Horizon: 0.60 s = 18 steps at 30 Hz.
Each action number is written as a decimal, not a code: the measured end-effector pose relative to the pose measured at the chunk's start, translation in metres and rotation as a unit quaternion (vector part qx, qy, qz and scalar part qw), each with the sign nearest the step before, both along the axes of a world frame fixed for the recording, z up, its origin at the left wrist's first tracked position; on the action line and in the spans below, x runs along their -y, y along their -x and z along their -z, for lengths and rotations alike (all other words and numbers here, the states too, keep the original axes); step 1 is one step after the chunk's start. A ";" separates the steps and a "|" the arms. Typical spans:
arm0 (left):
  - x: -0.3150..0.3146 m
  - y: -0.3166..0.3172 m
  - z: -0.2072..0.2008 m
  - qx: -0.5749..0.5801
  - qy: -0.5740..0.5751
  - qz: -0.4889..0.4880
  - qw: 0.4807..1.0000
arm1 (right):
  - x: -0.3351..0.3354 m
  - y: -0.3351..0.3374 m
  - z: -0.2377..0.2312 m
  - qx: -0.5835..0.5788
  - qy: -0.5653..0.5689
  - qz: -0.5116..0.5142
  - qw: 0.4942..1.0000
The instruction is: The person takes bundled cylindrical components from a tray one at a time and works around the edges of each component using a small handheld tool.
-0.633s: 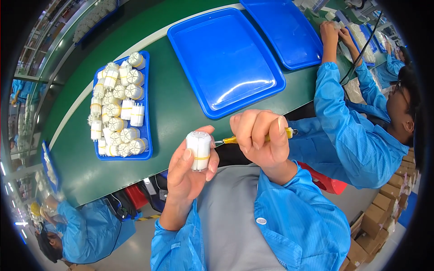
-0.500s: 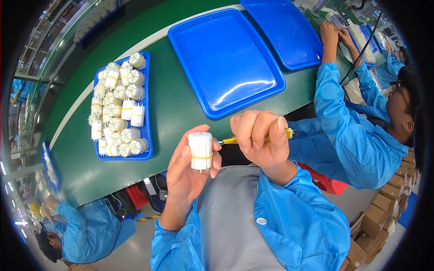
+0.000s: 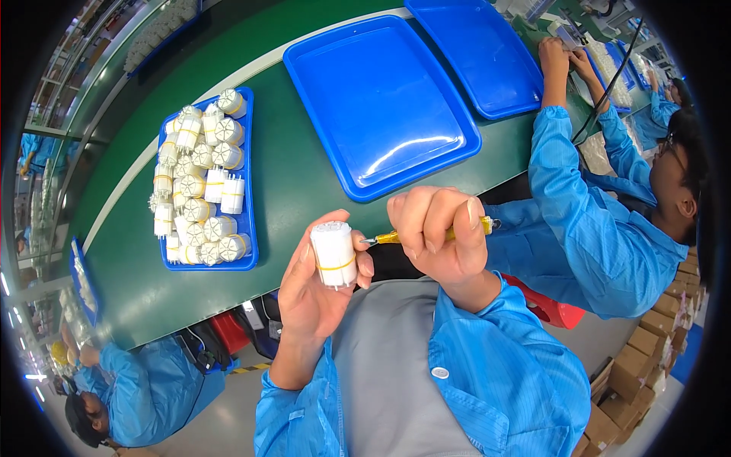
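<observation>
In my left hand (image 3: 308,293) is a white cylindrical part (image 3: 333,255) with a yellow band round it and short pins at its lower end. The fingers and thumb wrap it from the sides, and it leans slightly left at the top. My right hand (image 3: 442,232) is closed round a small screwdriver with a yellow see-through handle (image 3: 388,238). The screwdriver's metal tip points left, close to my left fingertips beside the white part; I cannot tell whether it touches. Both hands are held up in front of my chest, near the table edge.
On the green table (image 3: 282,175), a blue tray (image 3: 247,221) at the left holds several similar white banded parts (image 3: 199,209). Two blue trays lie farther off, a large one (image 3: 381,99) and another (image 3: 480,53). Co-workers in blue sit at the right (image 3: 601,213) and lower left (image 3: 156,392).
The white part has tilted a little to the left in my left hand. My right hand with the screwdriver has hardly moved. The co-worker at lower left has shifted.
</observation>
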State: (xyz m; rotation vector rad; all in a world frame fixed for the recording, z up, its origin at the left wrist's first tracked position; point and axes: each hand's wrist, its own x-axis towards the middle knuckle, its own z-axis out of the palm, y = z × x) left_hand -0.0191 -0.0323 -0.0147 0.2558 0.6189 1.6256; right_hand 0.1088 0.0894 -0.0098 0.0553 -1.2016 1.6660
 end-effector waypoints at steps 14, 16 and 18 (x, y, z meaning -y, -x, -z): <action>0.001 0.003 0.006 0.018 -0.037 0.015 0.999 | -0.001 -0.001 -0.001 0.003 0.003 -0.003 1.000; 0.001 0.000 0.002 0.013 -0.023 0.006 1.000 | 0.000 -0.001 -0.002 0.003 0.006 -0.002 1.000; 0.000 -0.002 0.000 0.007 -0.010 -0.004 1.000 | 0.000 -0.001 -0.002 0.002 0.007 -0.001 1.000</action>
